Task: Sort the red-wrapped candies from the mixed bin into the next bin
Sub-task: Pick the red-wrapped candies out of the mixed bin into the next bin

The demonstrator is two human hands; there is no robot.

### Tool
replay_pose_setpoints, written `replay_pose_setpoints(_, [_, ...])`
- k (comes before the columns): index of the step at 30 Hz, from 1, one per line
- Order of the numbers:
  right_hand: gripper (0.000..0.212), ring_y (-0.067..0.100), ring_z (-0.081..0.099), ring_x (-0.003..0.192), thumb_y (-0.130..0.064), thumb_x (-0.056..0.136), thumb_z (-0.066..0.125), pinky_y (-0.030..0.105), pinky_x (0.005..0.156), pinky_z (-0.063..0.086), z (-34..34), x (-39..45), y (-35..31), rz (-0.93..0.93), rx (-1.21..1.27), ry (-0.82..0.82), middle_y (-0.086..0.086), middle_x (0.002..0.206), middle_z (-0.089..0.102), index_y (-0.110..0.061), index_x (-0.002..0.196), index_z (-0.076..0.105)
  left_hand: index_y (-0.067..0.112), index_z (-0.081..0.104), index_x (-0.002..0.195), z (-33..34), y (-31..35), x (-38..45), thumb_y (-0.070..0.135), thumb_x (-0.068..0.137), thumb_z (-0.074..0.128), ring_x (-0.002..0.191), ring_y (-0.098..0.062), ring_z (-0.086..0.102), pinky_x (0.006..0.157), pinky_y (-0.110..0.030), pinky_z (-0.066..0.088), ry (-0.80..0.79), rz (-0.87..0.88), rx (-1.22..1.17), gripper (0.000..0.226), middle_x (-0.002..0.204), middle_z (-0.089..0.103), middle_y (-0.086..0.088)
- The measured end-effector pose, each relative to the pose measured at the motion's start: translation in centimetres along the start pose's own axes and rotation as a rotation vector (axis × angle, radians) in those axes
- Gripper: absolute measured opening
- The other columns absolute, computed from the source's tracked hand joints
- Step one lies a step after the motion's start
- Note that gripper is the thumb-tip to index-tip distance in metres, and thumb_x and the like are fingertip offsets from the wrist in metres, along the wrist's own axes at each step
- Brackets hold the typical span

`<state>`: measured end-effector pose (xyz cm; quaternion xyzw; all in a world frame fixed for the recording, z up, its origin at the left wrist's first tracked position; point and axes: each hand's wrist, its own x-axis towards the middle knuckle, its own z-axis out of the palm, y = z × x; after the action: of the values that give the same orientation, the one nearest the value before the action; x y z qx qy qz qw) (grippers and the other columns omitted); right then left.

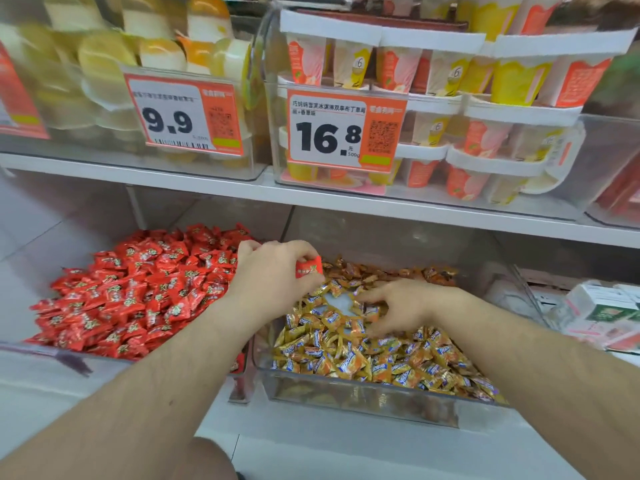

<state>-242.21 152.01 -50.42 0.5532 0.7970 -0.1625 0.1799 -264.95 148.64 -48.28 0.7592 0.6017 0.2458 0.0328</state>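
The left hand (pixel 273 271) pinches a red candy (pixel 309 267) above the mixed bin (pixel 346 393); the right hand (pixel 405 306), fingers apparently spread wide, touches the gold candies (pixel 381 362).

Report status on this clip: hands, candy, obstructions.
Left hand grips red-wrapped candy over mixed clear plastic bin. Right hand open, fingers in gold-wrapped candies. Bin of red candies adjacent, nothing blocking.

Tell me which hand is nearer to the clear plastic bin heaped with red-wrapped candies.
Left. The left hand, pinching a red-wrapped candy, hovers at the right edge of the clear plastic bin of red candies. The right hand reaches into the neighbouring clear bin of gold-wrapped candies, farther away.
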Motion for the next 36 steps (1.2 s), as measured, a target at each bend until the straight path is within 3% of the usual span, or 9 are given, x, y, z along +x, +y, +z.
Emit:
replay_pose_setpoints(3, [0.065, 0.015, 0.055, 0.121, -0.055, 0.083, 0.066, 0.031, 0.102, 0.044, -0.5, -1.4, -1.1, 0.023, 0.241, 0.196, -0.008, 0.141, 0.056, -0.042, 0.143, 0.046, 0.04, 0.063, 0.094, -1.4, -1.3, -0.7, 0.049, 0.079, 0.071, 0.094, -0.011, 0.059, 0.097, -0.037, 0.035, 0.176, -0.095, -0.21, 0.02, 0.085, 0.06, 0.019])
replay_pose_setpoints(6, [0.047, 0.009, 0.065, 0.087, -0.046, 0.088, 0.064, 0.025, 0.077, 0.048, -0.9, -2.6, -2.9, 0.053, 0.351, 0.286, -0.005, 0.118, 0.066, -0.035, 0.133, 0.057, 0.037, 0.066, 0.097, -2.9, -4.5, -1.8, 0.047, 0.079, 0.073, 0.097, -0.017, 0.06, 0.095, -0.044, 0.043, 0.189, -0.246, -0.215, 0.022, 0.089, 0.061, 0.016])
replay_pose_setpoints(12, [0.037, 0.01, 0.06, 0.1, -0.042, 0.092, 0.062, 0.019, 0.081, 0.038, -1.2, -4.0, -6.2, 0.004, 0.345, 0.351, -0.005, 0.13, 0.063, -0.025, 0.124, 0.066, 0.034, 0.055, 0.134, -4.3, -8.5, -3.8, 0.055, 0.087, 0.06, 0.126, -0.022, 0.05, 0.103, -0.047, 0.03, -0.062, -0.38, 0.104, 0.052, 0.131, 0.06, 0.006])
replay_pose_setpoints(15, [0.026, 0.007, 0.06, 0.087, -0.039, 0.091, 0.063, 0.022, 0.077, 0.043, -1.2, -5.4, -6.7, 0.003, 0.376, 0.426, -0.009, 0.109, 0.069, -0.026, 0.113, 0.071, 0.027, 0.062, 0.127, -4.5, -6.8, -4.4, 0.043, 0.091, 0.059, 0.12, -0.023, 0.053, 0.099, -0.046, 0.036, 0.115, -0.242, 0.056, 0.04, 0.125, 0.062, 0.003])
replay_pose_setpoints(18, [0.013, 0.012, 0.064, 0.076, -0.036, 0.089, 0.062, 0.029, 0.069, 0.051, -0.5, -7.6, -5.8, 0.05, 0.353, 0.513, -0.012, 0.08, 0.069, -0.029, 0.085, 0.072, 0.022, 0.07, 0.105, -3.7, -2.6, -5.9, 0.039, 0.085, 0.052, 0.094, -0.024, 0.061, 0.082, -0.041, 0.049, 0.224, 0.115, -0.008, 0.032, 0.099, 0.068, 0.003])
replay_pose_setpoints(22, [0.037, 0.015, 0.06, 0.069, -0.05, 0.09, 0.055, 0.035, 0.066, 0.051, 1.3, -10.9, -4.0, 0.105, 0.227, 0.508, -0.004, 0.067, 0.064, -0.023, 0.067, 0.064, 0.028, 0.068, 0.109, -0.4, 3.3, -8.1, 0.047, 0.083, 0.051, 0.098, -0.019, 0.06, 0.085, -0.038, 0.049, -0.115, 0.352, 0.022, 0.036, 0.101, 0.068, 0.007])
replay_pose_setpoints(25, [0.049, 0.018, 0.059, 0.075, -0.066, 0.086, 0.049, 0.032, 0.066, 0.047, 3.0, -13.3, -3.3, 0.182, 0.137, 0.427, -0.004, 0.07, 0.063, -0.022, 0.067, 0.06, 0.029, 0.063, 0.114, 1.7, 5.0, -8.8, 0.05, 0.082, 0.054, 0.107, -0.02, 0.058, 0.087, -0.036, 0.048, -0.323, 0.345, 0.11, 0.039, 0.11, 0.065, 0.006])
replay_pose_setpoints(28, [0.052, 0.021, 0.064, 0.097, -0.076, 0.078, 0.052, 0.031, 0.075, 0.047, 4.9, -14.9, -3.2, 0.278, -0.055, 0.345, -0.005, 0.096, 0.069, -0.028, 0.093, 0.067, 0.028, 0.061, 0.11, 3.0, 5.5, -9.3, 0.035, 0.088, 0.053, 0.108, -0.02, 0.058, 0.082, -0.032, 0.047, -0.357, 0.31, 0.13, 0.024, 0.112, 0.064, 0.007])
replay_pose_setpoints(36, [0.025, 0.03, 0.065, 0.101, -0.043, 0.092, 0.055, 0.031, 0.072, 0.043, 6.9, -15.2, -2.3, 0.367, -0.163, 0.453, 0.002, 0.106, 0.068, -0.022, 0.103, 0.062, 0.028, 0.065, 0.103, 2.9, 5.6, -8.9, 0.019, 0.086, 0.059, 0.106, -0.018, 0.058, 0.081, -0.03, 0.045, -0.275, 0.21, 0.084, 0.02, 0.11, 0.065, 0.008])
